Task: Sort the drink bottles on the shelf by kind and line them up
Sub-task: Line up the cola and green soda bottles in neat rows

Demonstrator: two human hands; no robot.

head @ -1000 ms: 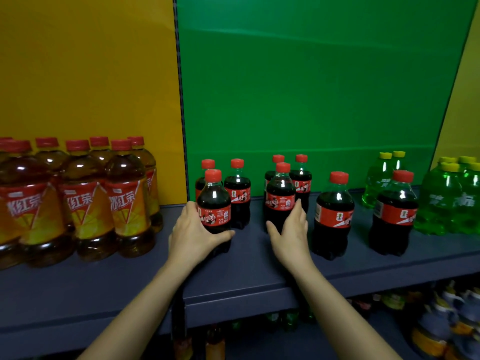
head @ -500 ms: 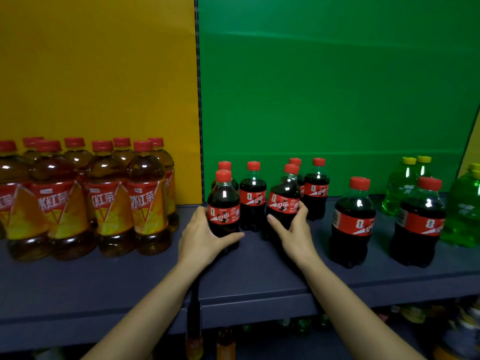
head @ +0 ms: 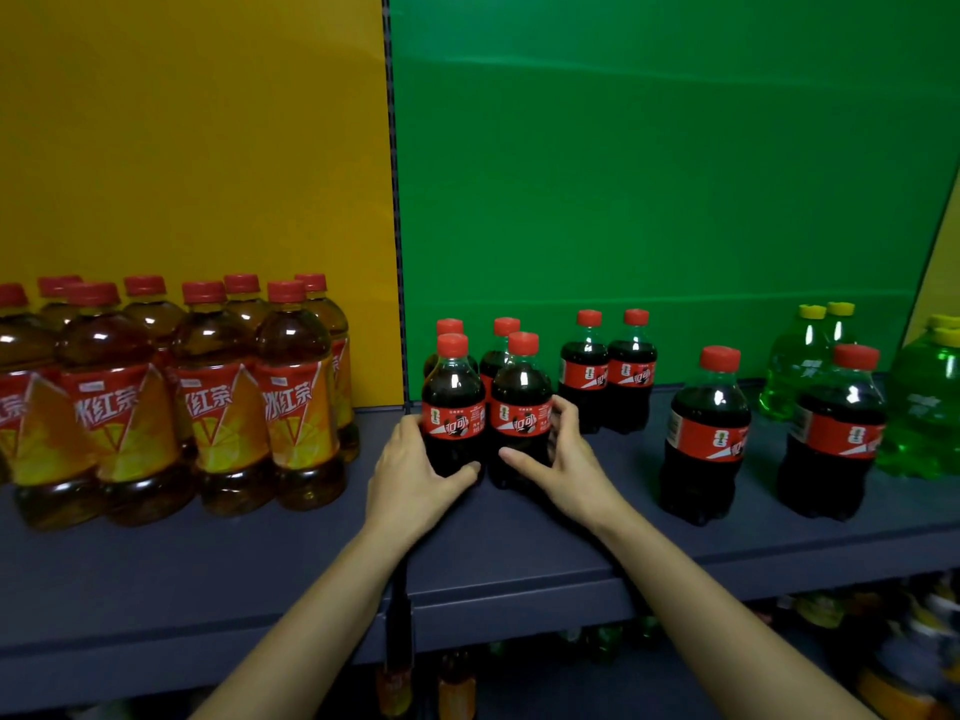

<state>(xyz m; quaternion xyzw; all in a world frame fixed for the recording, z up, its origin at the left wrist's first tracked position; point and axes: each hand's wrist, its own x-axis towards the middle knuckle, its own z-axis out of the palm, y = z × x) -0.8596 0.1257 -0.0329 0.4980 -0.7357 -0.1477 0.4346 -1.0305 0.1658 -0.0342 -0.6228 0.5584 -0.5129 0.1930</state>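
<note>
Curling the left hand (head: 415, 475) round the lower body of the front-left cola bottle (head: 453, 407), laying the thumb across its front and wrapping the fingers round its left side. Curling the right hand (head: 563, 459) round the front-right cola bottle (head: 521, 402) likewise, keeping the thumb low in front and reaching the fingers behind its right side. Holding both upright and touching on the dark shelf (head: 260, 563), just right of the seam between the yellow back panel (head: 197, 148) and the green back panel (head: 649, 148). Showing dark drink, red caps and red labels turning forward. Hiding most of two rear cola bottles (head: 506, 327) directly behind. Leaving bare shelf in front up to the edge, and a narrow strip on the left before the iced tea bottles (head: 208, 397), crowding in two rows. Leaving a small gap on the right before a pair of small cola bottles (head: 586, 374) further back. Finding, well apart to the right, two separate cola bottles (head: 706, 433), and green soda bottles (head: 789, 366) behind them. Glimpsing dim bottles underneath, too dark for telling kinds.
</note>
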